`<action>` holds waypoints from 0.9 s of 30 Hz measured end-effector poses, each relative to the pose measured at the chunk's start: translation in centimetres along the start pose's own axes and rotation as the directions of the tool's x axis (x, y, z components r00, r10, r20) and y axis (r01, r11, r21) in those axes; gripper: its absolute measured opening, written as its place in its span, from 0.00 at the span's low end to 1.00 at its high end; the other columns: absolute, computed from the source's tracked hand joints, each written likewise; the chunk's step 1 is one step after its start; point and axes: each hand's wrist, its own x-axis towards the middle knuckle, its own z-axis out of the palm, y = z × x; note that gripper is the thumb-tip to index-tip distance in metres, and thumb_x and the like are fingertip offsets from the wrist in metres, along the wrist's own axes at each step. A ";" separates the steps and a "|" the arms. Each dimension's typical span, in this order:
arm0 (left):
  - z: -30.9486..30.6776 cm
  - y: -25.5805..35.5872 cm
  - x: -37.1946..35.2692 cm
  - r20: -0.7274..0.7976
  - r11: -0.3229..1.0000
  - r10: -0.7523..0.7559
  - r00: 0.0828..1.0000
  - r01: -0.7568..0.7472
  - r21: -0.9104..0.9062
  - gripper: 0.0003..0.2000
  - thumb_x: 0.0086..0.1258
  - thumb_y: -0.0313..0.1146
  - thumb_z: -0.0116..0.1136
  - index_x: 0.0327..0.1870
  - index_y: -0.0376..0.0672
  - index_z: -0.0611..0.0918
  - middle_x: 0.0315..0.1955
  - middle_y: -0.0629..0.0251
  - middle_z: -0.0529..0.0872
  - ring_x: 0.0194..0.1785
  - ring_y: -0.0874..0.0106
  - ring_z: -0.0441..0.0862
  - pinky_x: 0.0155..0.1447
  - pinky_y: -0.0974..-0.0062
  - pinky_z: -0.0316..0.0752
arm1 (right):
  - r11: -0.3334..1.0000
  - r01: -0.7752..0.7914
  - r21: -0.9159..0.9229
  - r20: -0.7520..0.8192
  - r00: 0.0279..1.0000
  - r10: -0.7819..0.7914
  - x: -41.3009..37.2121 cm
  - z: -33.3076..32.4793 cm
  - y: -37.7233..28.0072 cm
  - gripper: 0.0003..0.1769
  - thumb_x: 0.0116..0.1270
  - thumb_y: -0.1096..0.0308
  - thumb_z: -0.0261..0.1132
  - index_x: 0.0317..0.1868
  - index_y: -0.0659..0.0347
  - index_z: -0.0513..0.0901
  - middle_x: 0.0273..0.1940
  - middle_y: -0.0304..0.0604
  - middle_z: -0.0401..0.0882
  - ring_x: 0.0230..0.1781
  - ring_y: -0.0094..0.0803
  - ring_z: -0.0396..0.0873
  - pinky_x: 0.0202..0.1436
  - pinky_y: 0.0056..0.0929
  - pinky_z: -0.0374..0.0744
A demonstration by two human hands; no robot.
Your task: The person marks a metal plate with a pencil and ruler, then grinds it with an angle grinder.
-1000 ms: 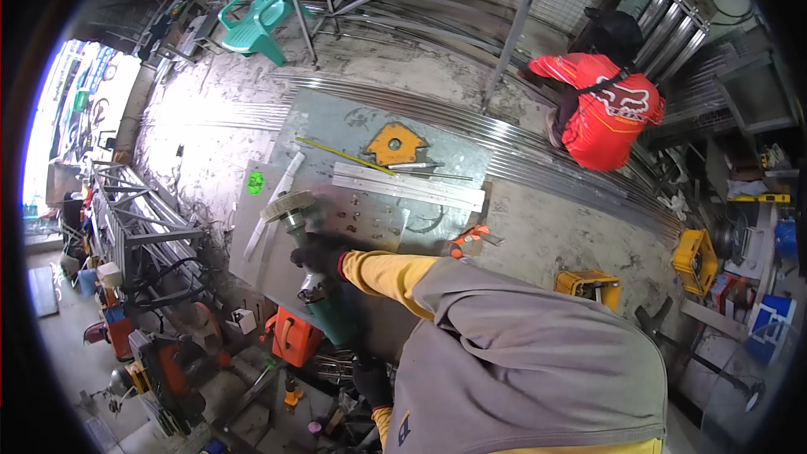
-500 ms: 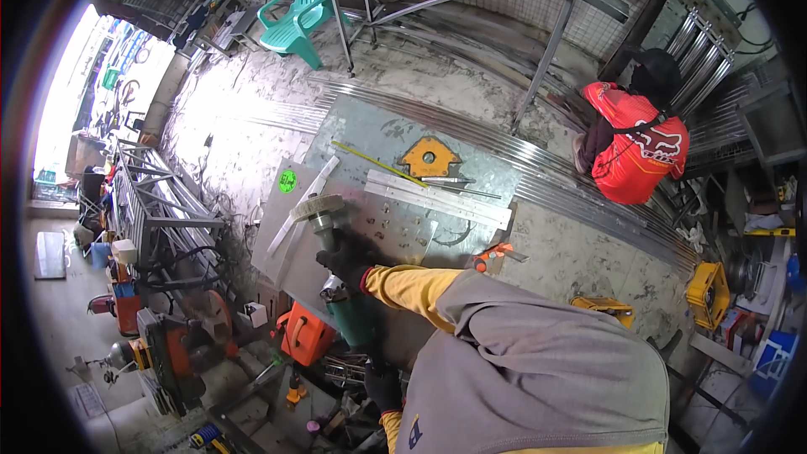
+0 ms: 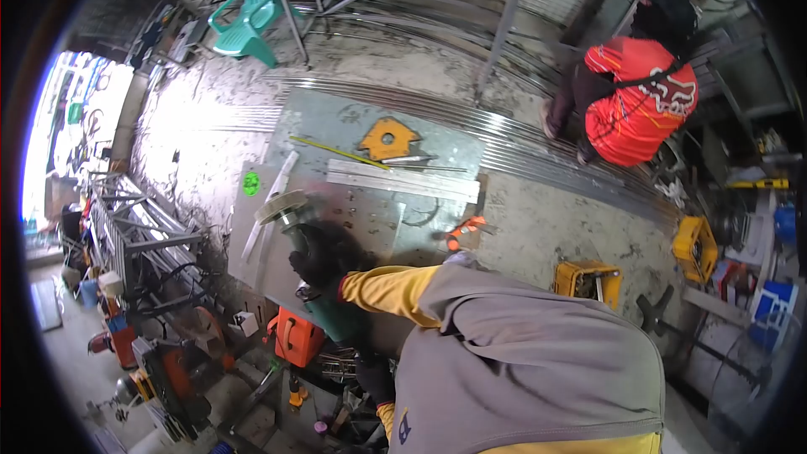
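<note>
My right hand (image 3: 326,254), in a dark glove, is closed around the front of a green angle grinder (image 3: 338,319). Further down, my gloved left hand (image 3: 376,374) wraps around the rear of the tool, partly in shadow. A thick tan disc (image 3: 280,208) sits on the grinder's head, above a grey metal sheet (image 3: 265,259). Close by the disc lies a narrow pale strip (image 3: 269,206). Pale flat bars (image 3: 403,182), a yellow measuring strip (image 3: 332,150) and an orange welding magnet (image 3: 402,143) rest on the plate beyond.
Long metal tubes (image 3: 538,139) run across the floor behind the plate. A person in a red shirt (image 3: 643,105) crouches at the right. An orange case (image 3: 296,338) stands near the grinder; yellow crates (image 3: 588,279) are to the right. A green chair (image 3: 248,13) stands at the back.
The view has shifted, so the plate and chair appear further left. Both hands keep hold of the grinder, and its disc appears slightly further left and more tilted.
</note>
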 end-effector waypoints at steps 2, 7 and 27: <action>-1.4 -0.5 1.2 0.206 0.996 0.046 0.977 -0.029 -0.085 0.15 0.65 0.40 0.66 0.46 0.39 0.83 0.36 0.48 0.88 0.41 0.44 0.85 0.44 0.51 0.77 | 0.992 -0.037 0.122 -0.008 0.999 0.038 -0.5 0.9 0.3 0.29 0.64 0.59 0.72 0.62 0.65 0.79 0.57 0.58 0.80 0.61 0.54 0.78 0.69 0.52 0.75; -2.2 -0.8 4.0 0.408 0.989 0.087 0.909 -0.030 -0.145 0.14 0.67 0.39 0.66 0.47 0.39 0.84 0.36 0.49 0.88 0.39 0.47 0.84 0.43 0.54 0.77 | 0.778 0.624 0.078 -0.031 0.781 -0.623 0.1 -1.7 -2.5 0.18 0.68 0.62 0.71 0.55 0.60 0.83 0.59 0.50 0.82 0.63 0.52 0.78 0.68 0.48 0.76; 0.3 -2.6 6.6 0.494 0.989 0.143 0.857 -0.107 -0.100 0.15 0.68 0.38 0.66 0.49 0.39 0.85 0.36 0.52 0.89 0.37 0.52 0.84 0.43 0.56 0.77 | 0.740 -0.643 -0.198 0.732 0.405 0.548 -6.5 -52.7 2.4 0.32 0.73 0.61 0.68 0.76 0.55 0.75 0.53 0.44 0.89 0.43 0.37 0.87 0.49 0.36 0.85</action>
